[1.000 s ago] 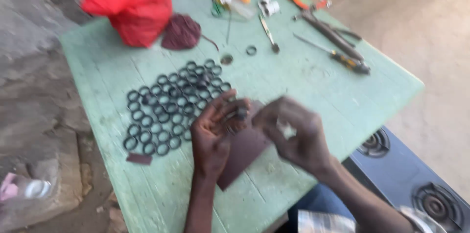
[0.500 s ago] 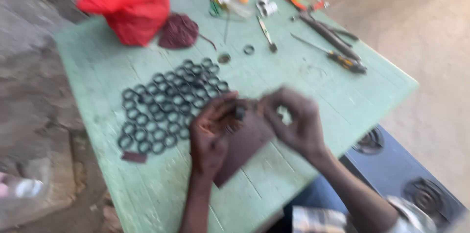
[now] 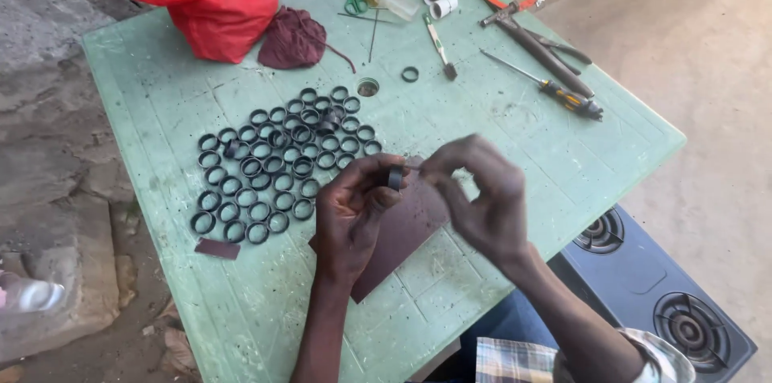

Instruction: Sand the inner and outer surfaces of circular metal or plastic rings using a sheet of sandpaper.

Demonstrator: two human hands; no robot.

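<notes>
Outdoor workshop: green table (image 3: 563,158) w/ tools, black rings (image 3: 273,162).

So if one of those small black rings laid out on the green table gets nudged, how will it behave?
The small black rings lie flat on the green plastic table, so a nudge probably slides one rather than rolling it. On edge it would likely roll. The left hand pinches one black ring between fingertips, which suggests they are light and fairly stiff.
</notes>
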